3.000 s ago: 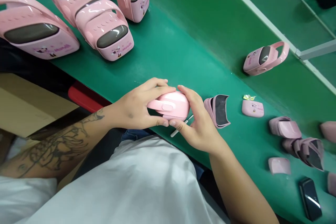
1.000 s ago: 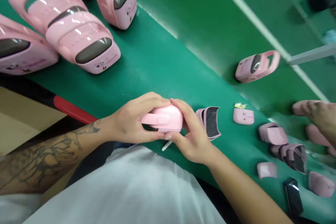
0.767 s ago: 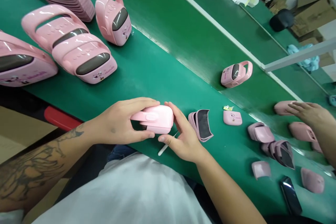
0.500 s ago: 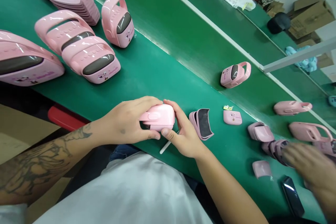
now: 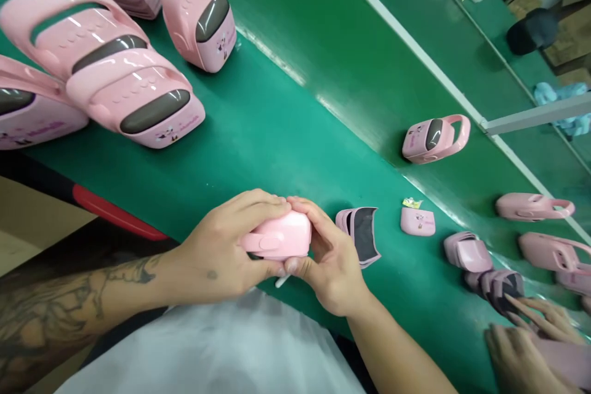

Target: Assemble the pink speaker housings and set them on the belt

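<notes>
Left hand [image 5: 217, 246] and right hand [image 5: 335, 265] clamped together on pink plastic case [image 5: 281, 237], held at near edge of green table [image 5: 277, 135]. Step in hand seems pressing case shell closed; next move seems to call for firm, even squeeze along seam. White stick [image 5: 281, 282] lies partly hidden under right hand. Stacked pink shells [image 5: 360, 234] sit just beside right hand, could limit its room. Farther right, co-worker's hands [image 5: 530, 345] work near other pink parts [image 5: 468, 252].
</notes>
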